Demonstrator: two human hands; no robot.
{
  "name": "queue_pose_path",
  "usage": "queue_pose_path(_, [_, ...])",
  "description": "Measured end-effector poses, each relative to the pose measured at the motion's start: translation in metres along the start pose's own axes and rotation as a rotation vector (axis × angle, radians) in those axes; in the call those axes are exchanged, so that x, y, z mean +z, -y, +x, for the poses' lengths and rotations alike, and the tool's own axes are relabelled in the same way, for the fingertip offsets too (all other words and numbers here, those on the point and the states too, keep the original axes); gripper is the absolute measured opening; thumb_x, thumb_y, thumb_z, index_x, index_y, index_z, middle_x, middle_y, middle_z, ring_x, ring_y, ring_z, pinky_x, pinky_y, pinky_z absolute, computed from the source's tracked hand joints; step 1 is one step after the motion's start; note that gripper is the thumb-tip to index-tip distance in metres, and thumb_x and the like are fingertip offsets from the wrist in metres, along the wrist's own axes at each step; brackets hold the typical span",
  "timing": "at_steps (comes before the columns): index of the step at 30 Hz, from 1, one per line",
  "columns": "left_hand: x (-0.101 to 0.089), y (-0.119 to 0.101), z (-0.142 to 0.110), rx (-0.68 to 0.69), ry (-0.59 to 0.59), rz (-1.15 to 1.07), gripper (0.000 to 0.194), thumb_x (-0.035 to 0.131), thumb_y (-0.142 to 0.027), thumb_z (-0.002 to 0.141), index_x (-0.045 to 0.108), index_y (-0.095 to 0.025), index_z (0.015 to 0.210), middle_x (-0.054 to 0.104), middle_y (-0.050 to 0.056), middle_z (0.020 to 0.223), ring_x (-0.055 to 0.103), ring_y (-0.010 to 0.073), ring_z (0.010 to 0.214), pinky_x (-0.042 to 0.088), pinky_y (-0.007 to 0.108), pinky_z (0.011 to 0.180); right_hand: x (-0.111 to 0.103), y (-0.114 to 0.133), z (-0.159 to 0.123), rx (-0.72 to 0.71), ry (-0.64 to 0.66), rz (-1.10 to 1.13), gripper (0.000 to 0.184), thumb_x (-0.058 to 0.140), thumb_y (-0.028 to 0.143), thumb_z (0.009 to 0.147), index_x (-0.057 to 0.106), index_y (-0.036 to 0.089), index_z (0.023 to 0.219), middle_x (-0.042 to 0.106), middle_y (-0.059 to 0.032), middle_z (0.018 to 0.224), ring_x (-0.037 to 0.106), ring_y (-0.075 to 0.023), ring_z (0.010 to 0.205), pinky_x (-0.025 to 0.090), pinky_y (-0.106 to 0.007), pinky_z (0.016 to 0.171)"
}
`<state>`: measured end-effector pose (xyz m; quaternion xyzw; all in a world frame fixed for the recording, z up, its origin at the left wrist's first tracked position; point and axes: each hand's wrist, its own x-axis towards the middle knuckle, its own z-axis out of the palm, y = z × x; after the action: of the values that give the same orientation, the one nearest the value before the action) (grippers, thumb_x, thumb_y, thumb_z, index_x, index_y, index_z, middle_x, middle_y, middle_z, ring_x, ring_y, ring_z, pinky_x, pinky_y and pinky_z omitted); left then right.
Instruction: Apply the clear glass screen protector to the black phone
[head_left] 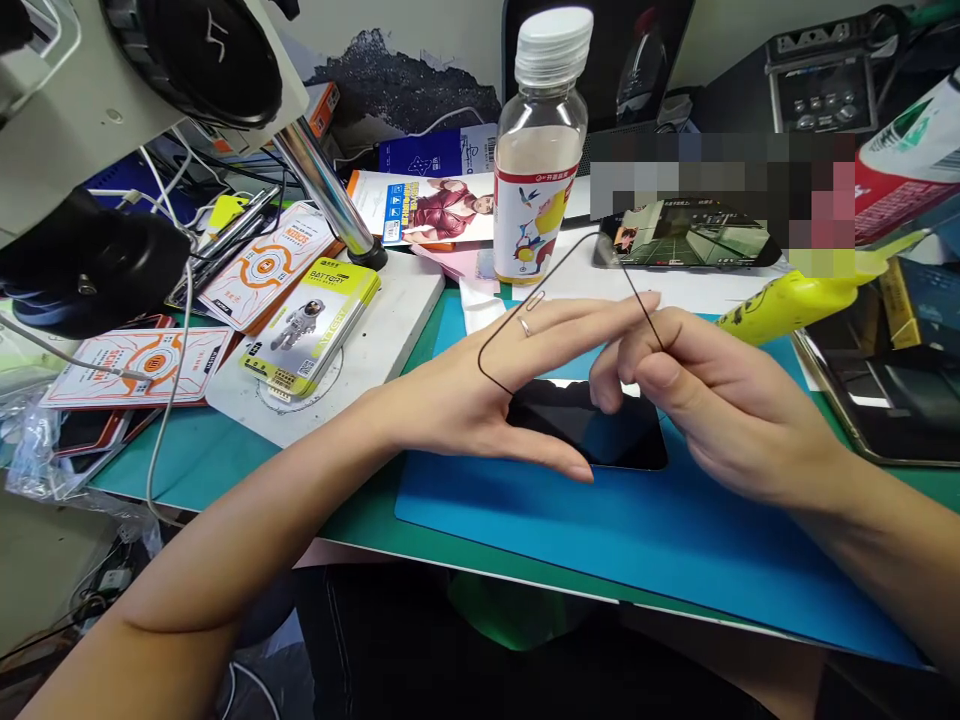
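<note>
Head view: the right hand [742, 420] pinches a thin black frame [480, 360] between thumb and curled fingers. The left hand [472, 405] is extended, its fingers straight and the thumb spread wide from them; the frame's outline crosses the back of this hand. Whether the left fingers grip the frame cannot be determined. Below both hands, a dark-screened phone [630, 445] lies on the blue mat [600, 545], which covers part of the green tabletop [360, 520]. A white-capped bottle [529, 220] stands upright behind the mat.
</note>
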<state>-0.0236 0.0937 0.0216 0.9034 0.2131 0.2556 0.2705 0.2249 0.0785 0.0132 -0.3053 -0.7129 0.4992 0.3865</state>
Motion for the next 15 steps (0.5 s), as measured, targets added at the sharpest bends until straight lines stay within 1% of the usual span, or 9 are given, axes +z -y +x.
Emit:
queue_pose_path(1, [0.000, -0.002, 0.000, 0.001, 0.014, 0.007, 0.097, 0.083, -0.049, 0.095, 0.028, -0.035, 0.174, 0.042, 0.008, 0.175, 0.044, 0.0389, 0.161, 0.045, 0.066, 0.128, 0.000, 0.000, -0.001, -0.010, 0.012, 0.005, 0.030, 0.057, 0.047, 0.111, 0.064, 0.025, 0.091, 0.064, -0.0011, 0.082, 0.059, -0.0169, 0.076, 0.047, -0.032, 0.067])
queue_pose_path(3, [0.000, -0.004, 0.000, 0.018, 0.015, 0.006, 0.099, 0.085, -0.048, 0.094, 0.029, -0.035, 0.174, 0.043, 0.007, 0.175, 0.044, 0.0380, 0.161, 0.041, 0.063, 0.133, 0.000, -0.002, -0.001, -0.022, 0.045, 0.024, 0.029, 0.056, 0.047, 0.111, 0.063, 0.025, 0.094, 0.063, -0.0010, 0.084, 0.059, -0.0170, 0.078, 0.049, -0.032, 0.070])
queue_pose_path(6, [-0.001, -0.009, 0.002, 0.025, -0.006, -0.019, 0.094, 0.088, -0.047, 0.091, 0.037, -0.034, 0.169, 0.045, 0.005, 0.173, 0.044, 0.0355, 0.162, 0.040, 0.059, 0.135, -0.001, -0.006, -0.003, -0.034, 0.094, 0.041, 0.029, 0.052, 0.050, 0.112, 0.064, 0.027, 0.098, 0.061, -0.0003, 0.087, 0.058, -0.0168, 0.079, 0.049, -0.031, 0.070])
queue_pose_path(8, [-0.002, -0.014, 0.003, 0.016, -0.012, -0.045, 0.090, 0.092, -0.042, 0.087, 0.045, -0.028, 0.162, 0.046, 0.009, 0.171, 0.042, 0.0356, 0.163, 0.039, 0.059, 0.135, -0.003, -0.009, -0.004, -0.029, 0.134, 0.027, 0.041, 0.046, 0.063, 0.110, 0.065, 0.028, 0.101, 0.063, -0.0018, 0.093, 0.060, -0.0189, 0.086, 0.052, -0.033, 0.076])
queue_pose_path(10, [-0.003, -0.019, 0.003, 0.007, -0.021, -0.091, 0.080, 0.092, -0.040, 0.088, 0.051, -0.023, 0.155, 0.046, 0.012, 0.170, 0.040, 0.0364, 0.164, 0.040, 0.060, 0.133, -0.005, -0.012, -0.005, 0.000, 0.173, 0.009, 0.064, 0.035, 0.083, 0.102, 0.068, 0.028, 0.103, 0.068, -0.0049, 0.107, 0.064, -0.0247, 0.104, 0.055, -0.039, 0.094])
queue_pose_path(11, [-0.003, -0.021, 0.003, 0.004, -0.029, -0.122, 0.074, 0.089, -0.041, 0.090, 0.053, -0.023, 0.152, 0.046, 0.012, 0.170, 0.041, 0.0368, 0.163, 0.042, 0.061, 0.132, -0.007, -0.013, -0.006, 0.016, 0.178, 0.004, 0.073, 0.031, 0.091, 0.095, 0.069, 0.029, 0.105, 0.069, -0.0061, 0.115, 0.063, -0.0285, 0.114, 0.053, -0.043, 0.103])
queue_pose_path(12, [-0.003, -0.022, 0.002, -0.001, -0.035, -0.155, 0.069, 0.086, -0.043, 0.093, 0.053, -0.023, 0.150, 0.047, 0.011, 0.170, 0.043, 0.0369, 0.162, 0.044, 0.061, 0.130, -0.008, -0.015, -0.006, 0.022, 0.162, -0.005, 0.079, 0.030, 0.096, 0.090, 0.070, 0.030, 0.109, 0.069, -0.0065, 0.122, 0.062, -0.0318, 0.123, 0.050, -0.047, 0.111])
queue_pose_path(13, [-0.003, -0.021, 0.001, -0.005, -0.046, -0.188, 0.064, 0.081, -0.047, 0.096, 0.053, -0.025, 0.149, 0.049, 0.009, 0.169, 0.045, 0.0365, 0.161, 0.046, 0.061, 0.128, -0.011, -0.016, -0.006, 0.007, 0.112, -0.022, 0.082, 0.031, 0.098, 0.088, 0.071, 0.032, 0.113, 0.069, -0.0062, 0.126, 0.061, -0.0339, 0.127, 0.047, -0.050, 0.115])
queue_pose_path(15, [-0.002, -0.017, -0.001, -0.006, -0.087, -0.238, 0.061, 0.073, -0.054, 0.101, 0.050, -0.027, 0.151, 0.056, 0.008, 0.162, 0.052, 0.0351, 0.156, 0.047, 0.061, 0.128, -0.016, -0.021, -0.006, -0.048, -0.053, -0.135, 0.081, 0.033, 0.099, 0.087, 0.071, 0.035, 0.121, 0.068, -0.0057, 0.126, 0.060, -0.0353, 0.127, 0.044, -0.053, 0.118])
